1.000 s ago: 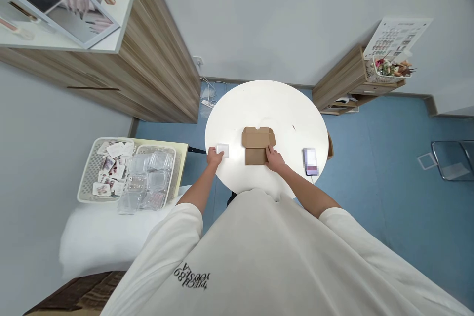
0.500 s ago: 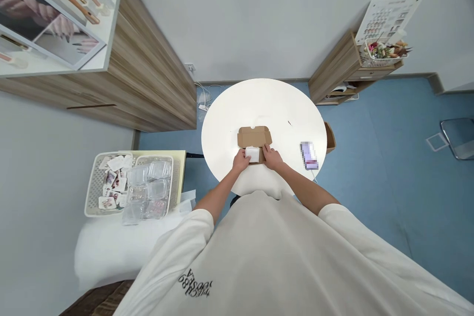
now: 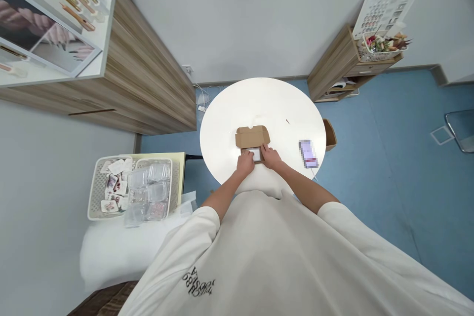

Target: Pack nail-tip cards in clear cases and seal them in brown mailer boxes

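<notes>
A small brown cardboard box [image 3: 252,137] lies on the round white table with its lid flap folded open away from me. Inside its tray sits a flat white packet [image 3: 256,154]. My left hand [image 3: 245,163] is over the left end of the box, its curled fingers on the packet and covering part of it. My right hand [image 3: 271,157] grips the right wall of the box, thumb side toward the packet. The near edge of the box is partly hidden by my hands.
A phone [image 3: 308,153] with a cable lies at the right of the table [image 3: 229,108]; a small dark object [image 3: 288,121] is farther back. Baskets of cards [image 3: 97,192] and clear plastic boxes [image 3: 157,191] stand at left. A wooden cabinet [image 3: 148,69] stands beyond them.
The white packet has gone down into the box tray. My left hand has moved slightly right, over it. My right hand stays at the right side of the box.
</notes>
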`<action>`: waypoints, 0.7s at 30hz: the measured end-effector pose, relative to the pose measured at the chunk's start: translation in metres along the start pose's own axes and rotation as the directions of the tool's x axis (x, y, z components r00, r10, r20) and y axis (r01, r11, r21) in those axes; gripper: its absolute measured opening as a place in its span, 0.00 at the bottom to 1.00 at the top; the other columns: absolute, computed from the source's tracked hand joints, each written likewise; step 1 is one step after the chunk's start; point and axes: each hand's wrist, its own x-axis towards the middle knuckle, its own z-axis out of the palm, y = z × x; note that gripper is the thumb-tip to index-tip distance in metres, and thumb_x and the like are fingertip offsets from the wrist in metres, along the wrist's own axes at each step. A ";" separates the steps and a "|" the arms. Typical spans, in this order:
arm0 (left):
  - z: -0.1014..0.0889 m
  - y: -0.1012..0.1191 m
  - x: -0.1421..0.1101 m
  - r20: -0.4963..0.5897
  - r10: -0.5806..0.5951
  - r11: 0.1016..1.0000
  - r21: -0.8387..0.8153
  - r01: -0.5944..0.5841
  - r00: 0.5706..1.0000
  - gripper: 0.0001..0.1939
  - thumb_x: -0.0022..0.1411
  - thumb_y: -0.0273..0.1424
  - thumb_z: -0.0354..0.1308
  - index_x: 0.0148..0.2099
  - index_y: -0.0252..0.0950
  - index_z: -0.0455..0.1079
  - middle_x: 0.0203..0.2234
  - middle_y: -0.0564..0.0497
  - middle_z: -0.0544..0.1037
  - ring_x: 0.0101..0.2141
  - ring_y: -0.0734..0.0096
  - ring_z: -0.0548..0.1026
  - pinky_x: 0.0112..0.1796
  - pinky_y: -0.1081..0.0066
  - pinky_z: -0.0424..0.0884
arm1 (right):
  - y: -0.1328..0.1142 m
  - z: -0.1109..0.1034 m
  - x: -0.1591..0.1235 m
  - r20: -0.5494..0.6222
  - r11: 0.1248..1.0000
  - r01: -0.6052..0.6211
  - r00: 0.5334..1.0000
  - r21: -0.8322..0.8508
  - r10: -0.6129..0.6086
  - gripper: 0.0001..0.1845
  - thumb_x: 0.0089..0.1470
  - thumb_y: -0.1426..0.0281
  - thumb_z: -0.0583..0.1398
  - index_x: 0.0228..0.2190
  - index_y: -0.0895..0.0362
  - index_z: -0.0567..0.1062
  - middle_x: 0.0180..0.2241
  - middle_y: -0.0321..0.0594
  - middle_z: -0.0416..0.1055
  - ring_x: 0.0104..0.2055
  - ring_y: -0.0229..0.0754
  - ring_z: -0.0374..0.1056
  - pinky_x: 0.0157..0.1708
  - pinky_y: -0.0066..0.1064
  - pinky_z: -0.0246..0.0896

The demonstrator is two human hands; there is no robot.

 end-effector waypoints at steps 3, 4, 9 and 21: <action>0.001 -0.001 -0.005 0.109 0.132 0.984 0.108 -0.143 0.985 0.16 0.68 0.24 0.49 0.54 0.39 0.71 0.52 0.41 0.73 0.54 0.53 0.71 0.54 0.55 0.63 | -0.001 -0.001 0.001 0.002 0.999 0.004 1.000 -0.033 -0.004 0.48 0.57 0.66 0.63 0.71 0.57 0.46 0.72 0.58 0.42 0.56 0.58 0.63 0.52 0.45 0.62; 0.001 -0.001 -0.005 0.127 0.145 0.979 0.124 -0.161 0.981 0.16 0.67 0.23 0.50 0.53 0.39 0.71 0.52 0.41 0.74 0.54 0.53 0.71 0.55 0.54 0.63 | -0.001 -0.001 0.001 0.002 0.999 0.006 1.000 -0.043 -0.006 0.48 0.58 0.66 0.63 0.71 0.58 0.46 0.72 0.58 0.42 0.56 0.58 0.63 0.52 0.44 0.62; -0.003 -0.009 -0.003 0.082 0.132 0.991 0.005 -0.133 0.988 0.17 0.67 0.25 0.50 0.55 0.41 0.70 0.53 0.44 0.74 0.53 0.56 0.73 0.54 0.57 0.65 | 0.003 -0.002 -0.008 -0.059 0.998 0.045 0.997 -0.038 -0.047 0.45 0.59 0.64 0.61 0.70 0.56 0.48 0.72 0.55 0.42 0.59 0.59 0.60 0.53 0.45 0.62; -0.053 -0.055 0.030 -0.066 -0.655 0.521 -0.761 0.387 0.752 0.23 0.62 0.28 0.55 0.59 0.41 0.60 0.55 0.44 0.72 0.52 0.64 0.74 0.50 0.65 0.71 | 0.028 -0.029 0.008 -0.150 0.472 -0.093 0.879 0.877 0.453 0.36 0.60 0.61 0.53 0.68 0.54 0.57 0.67 0.50 0.57 0.61 0.51 0.64 0.62 0.46 0.61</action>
